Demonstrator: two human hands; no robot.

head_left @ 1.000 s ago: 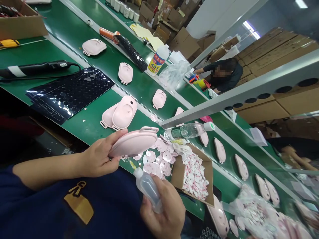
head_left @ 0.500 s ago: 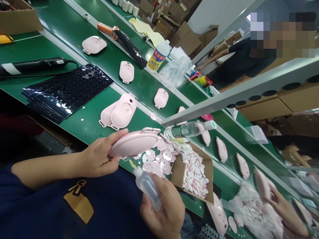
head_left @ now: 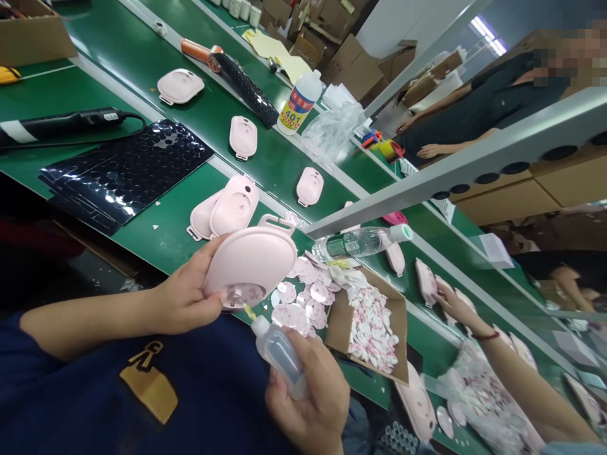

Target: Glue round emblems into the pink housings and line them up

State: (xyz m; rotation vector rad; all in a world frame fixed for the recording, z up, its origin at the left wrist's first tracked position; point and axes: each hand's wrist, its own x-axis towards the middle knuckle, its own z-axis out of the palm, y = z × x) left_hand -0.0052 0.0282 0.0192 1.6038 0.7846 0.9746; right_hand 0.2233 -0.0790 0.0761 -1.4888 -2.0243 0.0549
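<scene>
My left hand (head_left: 192, 287) grips a pale pink plastic case (head_left: 251, 262) by its left end, tilted, with a loop handle at its upper edge. A round recess with a patterned disc inside shows on its lower side. In my right hand (head_left: 315, 392) is a squeeze bottle (head_left: 279, 351) of clear liquid, its yellowish nozzle pointing up at the recess; whether the tip touches cannot be made out. Behind the case lie loose printed discs (head_left: 289, 316) on the green bench. Two more pink cases (head_left: 232, 205) overlap one another just beyond my left hand.
A cardboard box (head_left: 339, 322) of small white and pink pieces stands right of the discs, beside a lying water bottle (head_left: 355, 243). Pink cases sit along the green belt (head_left: 275, 170). A co-worker's hand (head_left: 458, 306) reaches to one. Black sheets (head_left: 133, 170) lie left.
The case in my left hand has tipped so its recess now shows near the nozzle. My right hand has barely moved. The co-worker's hand has moved up and left to the belt.
</scene>
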